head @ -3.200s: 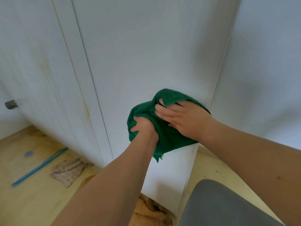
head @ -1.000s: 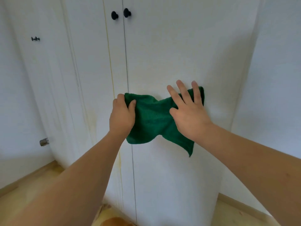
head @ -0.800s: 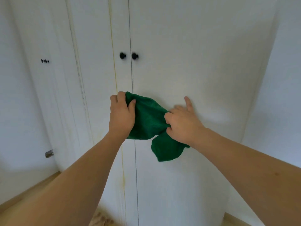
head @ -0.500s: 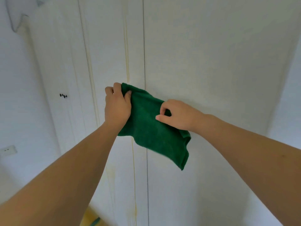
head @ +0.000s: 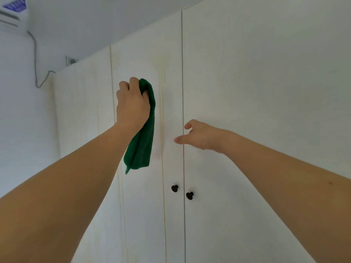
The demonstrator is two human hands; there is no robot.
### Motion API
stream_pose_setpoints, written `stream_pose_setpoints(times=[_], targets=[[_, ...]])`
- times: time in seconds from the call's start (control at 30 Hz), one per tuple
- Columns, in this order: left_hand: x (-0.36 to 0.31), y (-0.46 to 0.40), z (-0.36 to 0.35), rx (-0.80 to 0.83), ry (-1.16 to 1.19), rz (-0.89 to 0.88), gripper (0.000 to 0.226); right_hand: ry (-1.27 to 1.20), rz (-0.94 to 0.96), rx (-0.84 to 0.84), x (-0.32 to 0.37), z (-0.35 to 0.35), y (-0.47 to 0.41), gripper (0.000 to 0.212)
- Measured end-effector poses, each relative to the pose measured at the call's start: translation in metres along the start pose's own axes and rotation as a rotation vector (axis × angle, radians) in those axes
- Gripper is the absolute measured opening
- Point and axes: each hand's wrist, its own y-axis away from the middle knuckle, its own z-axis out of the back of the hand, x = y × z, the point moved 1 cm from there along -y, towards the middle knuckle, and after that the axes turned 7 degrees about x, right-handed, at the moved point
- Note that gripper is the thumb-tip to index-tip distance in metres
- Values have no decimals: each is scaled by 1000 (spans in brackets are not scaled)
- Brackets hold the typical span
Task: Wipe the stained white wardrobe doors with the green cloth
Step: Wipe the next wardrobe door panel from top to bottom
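**Green cloth held high on the stained door**

While the left hand [head: 133, 103] is raised a little above and left of the frame's centre, its fingers curl around the top of the green cloth [head: 141, 141] and grip it against the white wardrobe doors [head: 247, 92]. From that fist the cloth hangs down in a long, narrow fold, its lower corner ending in a small point just above the forearm that rises from the lower left of the frame. Whether the hanging part touches the door surface cannot be told.

Just right of the cloth a thin yellowish streak [head: 163, 168] runs down the door, from a faint, wider discoloured patch near the top of the panel to the bottom of the frame. A dark vertical seam [head: 183, 73] between two doors lies a little further right.

Near the centre of the frame the right hand [head: 199, 135] is held out across that seam, holding nothing, with relaxed fingers and the thumb apart from them. It is clear of the cloth; contact with the door cannot be judged.

Below the right hand, two round black knobs [head: 174, 188] sit one on each side of the seam.

At the upper left of the frame a white wall-mounted unit [head: 11, 14] shows at the corner, and a thin dark cable [head: 35, 59] drops from it along the wall beside the wardrobe's top edge.
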Motion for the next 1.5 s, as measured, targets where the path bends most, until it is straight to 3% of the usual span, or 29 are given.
stream_pose_setpoints(times=[0.07,0.13,0.33,0.53,0.77,1.0,1.1,1.17,1.23,1.33,1.4,1.5], targets=[[4,-17,4,-32,-26,8,32,6,8,35,6,-8,-13,91],[16,-32,5,-18,-6,64,34,23,32,13,14,-16,-28,92],[57,-74,4,21,338,215,33,156,85,-162,44,-21,-62,62],[94,-116,10,90,471,69,13,-124,13,-101,99,-35,-101,74],[131,-153,21,102,419,-136,22,-51,-15,-89,135,-64,-142,73],[153,-182,17,-75,49,-267,56,-50,1,-121,150,-71,-176,32],[164,-190,10,-146,-187,-394,64,36,-84,-216,150,-55,-180,26],[172,-195,6,-131,-307,-429,61,105,-142,-307,152,-38,-181,18],[180,-199,4,-74,-331,-356,48,170,-157,-429,156,-22,-180,21],[198,-199,-7,-121,-294,-308,24,111,-115,-426,163,-5,-179,28],[206,-195,-23,-129,-362,-329,28,317,-100,-386,170,-1,-178,47],[210,-188,-48,30,-465,-191,31,693,25,-440,181,1,-191,37]])
